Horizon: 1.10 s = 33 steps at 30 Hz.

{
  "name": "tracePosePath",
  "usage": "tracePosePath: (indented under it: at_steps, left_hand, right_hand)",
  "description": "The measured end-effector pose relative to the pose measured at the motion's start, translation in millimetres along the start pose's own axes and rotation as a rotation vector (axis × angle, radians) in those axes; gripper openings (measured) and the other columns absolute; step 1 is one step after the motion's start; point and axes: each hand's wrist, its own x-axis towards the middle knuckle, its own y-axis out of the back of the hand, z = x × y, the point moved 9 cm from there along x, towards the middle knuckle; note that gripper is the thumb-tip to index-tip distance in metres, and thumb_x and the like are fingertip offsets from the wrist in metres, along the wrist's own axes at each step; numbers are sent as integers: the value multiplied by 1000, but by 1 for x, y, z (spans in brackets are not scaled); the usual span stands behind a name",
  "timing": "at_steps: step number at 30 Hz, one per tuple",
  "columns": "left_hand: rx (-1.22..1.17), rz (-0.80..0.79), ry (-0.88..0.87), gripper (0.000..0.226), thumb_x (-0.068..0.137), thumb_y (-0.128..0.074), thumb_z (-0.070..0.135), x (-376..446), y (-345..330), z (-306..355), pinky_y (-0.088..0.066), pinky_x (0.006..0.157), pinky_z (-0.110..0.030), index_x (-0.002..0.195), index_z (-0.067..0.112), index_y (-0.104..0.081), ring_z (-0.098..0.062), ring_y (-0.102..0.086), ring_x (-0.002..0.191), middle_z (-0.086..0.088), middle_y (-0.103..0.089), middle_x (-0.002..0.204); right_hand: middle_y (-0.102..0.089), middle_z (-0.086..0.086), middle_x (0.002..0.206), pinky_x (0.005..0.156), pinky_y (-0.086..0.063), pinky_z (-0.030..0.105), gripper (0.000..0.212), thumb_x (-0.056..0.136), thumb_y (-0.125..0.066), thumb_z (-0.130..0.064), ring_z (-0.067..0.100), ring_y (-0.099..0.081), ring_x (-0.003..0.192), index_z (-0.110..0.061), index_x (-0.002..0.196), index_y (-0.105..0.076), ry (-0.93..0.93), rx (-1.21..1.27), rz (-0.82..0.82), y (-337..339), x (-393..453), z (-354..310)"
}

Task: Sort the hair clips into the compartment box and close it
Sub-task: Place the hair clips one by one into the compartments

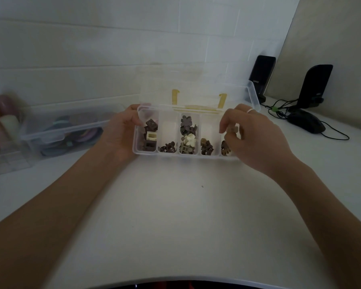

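A clear compartment box (168,128) stands at the middle of the white table with its lid (196,88) raised at the back on yellow hinges. Its five compartments hold small hair clips: dark square ones at the left, brown flower clips (168,147), a cream flower clip (189,139) in the middle. My left hand (121,132) grips the box's left end, thumb over the rim. My right hand (252,138) hovers over the rightmost compartment and pinches a small beige clip (233,129) between curled fingers.
A clear bin (56,132) of coloured hair ties sits at the left, with blurred containers (2,122) beyond it. Two black speakers (261,76) (315,86), cables and a black mouse (306,122) lie at the right against the wall.
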Motion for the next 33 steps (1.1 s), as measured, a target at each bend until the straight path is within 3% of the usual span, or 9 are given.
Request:
tracePosePath:
  at_steps: [4,8,11,15,17,23,26,29,33]
  left_hand:
    - [22,-5,-12,41,56,-42,2,2,5,5,-56,66,-27,91,17,-60,-19,-63,76,-1,-62,89]
    - [24,-12,-30,56,34,-57,3,2,10,11,-57,68,-29,87,17,-63,-20,-66,73,-2,-64,89]
    - [44,9,-36,41,51,-46,5,1,12,11,-54,70,-28,86,17,-61,-20,-63,74,0,-62,88]
    - [55,12,-39,38,60,-39,0,2,11,11,-52,69,-26,86,17,-60,-19,-61,74,0,-62,87]
    - [57,2,-44,39,61,-38,-2,2,11,12,-53,67,-25,87,17,-60,-20,-62,74,-1,-62,87]
    - [38,-39,-30,42,49,-47,5,2,8,11,-58,63,-26,88,17,-60,-19,-66,69,-1,-65,83]
    - [-3,-65,-47,54,32,-59,10,0,6,12,-58,63,-26,86,16,-60,-18,-67,68,0,-68,81]
    - [-6,-105,-66,65,16,-72,14,-3,3,13,-56,64,-24,81,18,-63,-18,-66,68,0,-67,82]
    - [-16,-135,-37,70,5,-77,16,-6,-3,9,-56,61,-27,74,21,-66,-20,-64,64,-1,-67,82]
  right_hand:
    - [-51,-8,64,56,-38,30,27,75,-43,-1,10,-46,57,-19,59,-56,-110,154,138,20,4,17]
    - [-53,2,50,51,-36,29,35,65,-39,3,19,-42,45,-21,57,-64,-263,177,62,25,2,34]
    - [-62,-1,64,51,-34,24,42,67,-41,-1,14,-43,47,-29,73,-71,-315,24,-104,17,-1,35]
    - [-63,-1,107,76,-46,30,45,72,-49,-11,19,-58,87,-35,107,-66,-328,-154,-317,1,-7,28]
    - [-62,1,111,79,-44,31,44,73,-50,-13,22,-58,97,-32,109,-65,-321,-208,-344,1,-9,24]
    - [-51,-4,47,56,-45,27,36,69,-35,-25,21,-51,50,-20,76,-70,-73,-22,114,38,-6,-13]
    - [-67,-2,76,68,-43,28,39,84,-33,-38,24,-61,75,-31,108,-63,-2,-115,-145,-5,-12,-33]
    - [-58,3,88,65,-36,30,41,95,-32,-32,25,-56,81,-26,135,-41,52,-265,-355,-38,-21,-35]
    - [-63,-1,114,73,-44,30,46,95,-36,-31,22,-60,96,-44,139,-34,-13,-125,-459,-37,-21,-23]
